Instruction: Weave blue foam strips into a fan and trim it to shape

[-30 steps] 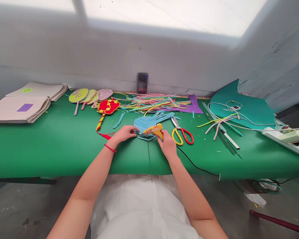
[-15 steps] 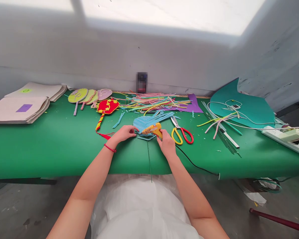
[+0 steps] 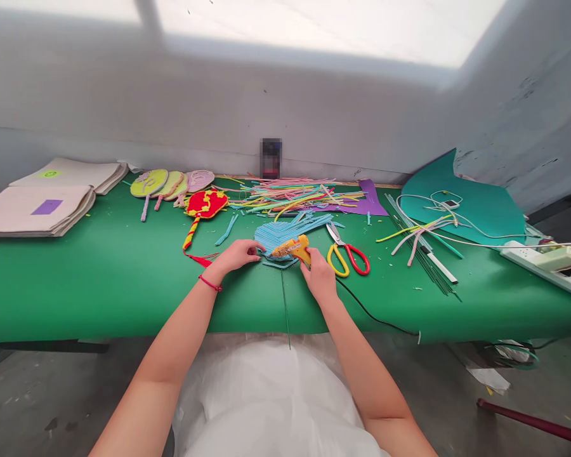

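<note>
Here at the green counter (image 3: 124, 285), the blue panel (image 3: 266, 235) lies between the two hands. The right hand (image 3: 320, 276) has its grip wrapped round the yellow glue gun (image 3: 297, 246), tip low over the panel's near side and aimed towards the left hand (image 3: 240, 252), whose fingertips gather at the near left edge; whether they pinch anything, I cannot tell. And the progress? Blue strips (image 3: 314, 221) already cover much of the face, side by side, but to the right their ends jut out, seemingly untrimmed. The wire (image 3: 285, 298) below is bare, unlike the red fan's (image 3: 207, 204) wrapped handle (image 3: 191, 233), and the scissors (image 3: 339, 241) lie just right.
</note>
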A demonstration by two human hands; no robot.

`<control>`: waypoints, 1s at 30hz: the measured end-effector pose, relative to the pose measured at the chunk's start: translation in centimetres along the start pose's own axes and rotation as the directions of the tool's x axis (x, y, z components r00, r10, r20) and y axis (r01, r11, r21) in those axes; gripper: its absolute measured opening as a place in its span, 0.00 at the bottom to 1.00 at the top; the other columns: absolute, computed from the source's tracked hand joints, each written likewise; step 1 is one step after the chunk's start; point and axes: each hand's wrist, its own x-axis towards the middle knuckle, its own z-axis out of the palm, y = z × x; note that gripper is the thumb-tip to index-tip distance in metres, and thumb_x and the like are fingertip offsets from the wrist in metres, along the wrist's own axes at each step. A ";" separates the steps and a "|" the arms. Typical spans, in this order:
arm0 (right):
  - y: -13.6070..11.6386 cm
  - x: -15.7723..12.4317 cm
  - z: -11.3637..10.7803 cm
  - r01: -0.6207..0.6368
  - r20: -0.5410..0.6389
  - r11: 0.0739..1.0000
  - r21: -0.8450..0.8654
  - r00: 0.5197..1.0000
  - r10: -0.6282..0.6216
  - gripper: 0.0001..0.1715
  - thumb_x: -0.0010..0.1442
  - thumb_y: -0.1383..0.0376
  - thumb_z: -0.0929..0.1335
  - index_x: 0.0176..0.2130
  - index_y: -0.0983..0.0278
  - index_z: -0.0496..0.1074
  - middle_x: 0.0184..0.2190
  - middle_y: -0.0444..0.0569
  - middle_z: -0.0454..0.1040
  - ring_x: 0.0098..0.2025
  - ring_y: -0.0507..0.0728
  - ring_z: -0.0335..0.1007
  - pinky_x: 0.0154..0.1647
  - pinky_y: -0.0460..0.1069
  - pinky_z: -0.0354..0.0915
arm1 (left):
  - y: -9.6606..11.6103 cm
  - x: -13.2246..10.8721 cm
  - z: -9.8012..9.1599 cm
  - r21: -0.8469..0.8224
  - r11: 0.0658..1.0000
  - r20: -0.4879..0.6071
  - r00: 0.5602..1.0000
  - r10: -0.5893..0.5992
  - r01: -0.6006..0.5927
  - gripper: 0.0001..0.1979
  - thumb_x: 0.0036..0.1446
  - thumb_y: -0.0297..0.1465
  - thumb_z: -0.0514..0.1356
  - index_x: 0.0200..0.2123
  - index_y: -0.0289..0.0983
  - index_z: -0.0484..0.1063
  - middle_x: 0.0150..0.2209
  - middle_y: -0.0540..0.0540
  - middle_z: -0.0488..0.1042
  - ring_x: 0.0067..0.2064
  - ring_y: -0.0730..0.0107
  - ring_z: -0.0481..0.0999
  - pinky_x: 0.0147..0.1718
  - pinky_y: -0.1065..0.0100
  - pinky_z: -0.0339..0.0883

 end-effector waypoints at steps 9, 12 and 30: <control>0.2 -0.4 -0.2 -0.020 -0.007 1.000 -0.018 1.000 0.020 0.17 0.61 0.67 0.60 0.50 0.65 0.63 0.42 0.55 0.74 0.41 0.60 0.71 0.34 0.51 0.65 | 0.2 -0.1 -0.1 0.012 1.000 0.003 1.000 -0.009 0.009 0.16 0.52 0.35 0.59 0.44 0.38 0.76 0.28 0.49 0.71 0.30 0.70 0.69 0.31 0.70 0.62; 0.2 -0.5 -0.4 -0.026 -0.009 0.999 -0.025 1.000 0.026 0.17 0.61 0.67 0.61 0.50 0.65 0.63 0.42 0.55 0.74 0.41 0.60 0.71 0.34 0.51 0.65 | 0.3 -0.1 -0.1 0.020 1.000 0.003 1.000 -0.012 0.012 0.16 0.53 0.36 0.59 0.44 0.38 0.76 0.28 0.49 0.72 0.30 0.70 0.68 0.30 0.70 0.61; 0.5 -0.6 -1.0 -0.024 0.003 0.999 -0.039 1.000 0.025 0.17 0.61 0.66 0.60 0.50 0.64 0.63 0.41 0.54 0.74 0.41 0.60 0.71 0.36 0.52 0.66 | 1.2 -0.5 -0.3 0.016 1.000 -0.001 1.000 -0.022 0.022 0.16 0.53 0.36 0.58 0.43 0.38 0.76 0.29 0.48 0.72 0.31 0.69 0.69 0.31 0.70 0.61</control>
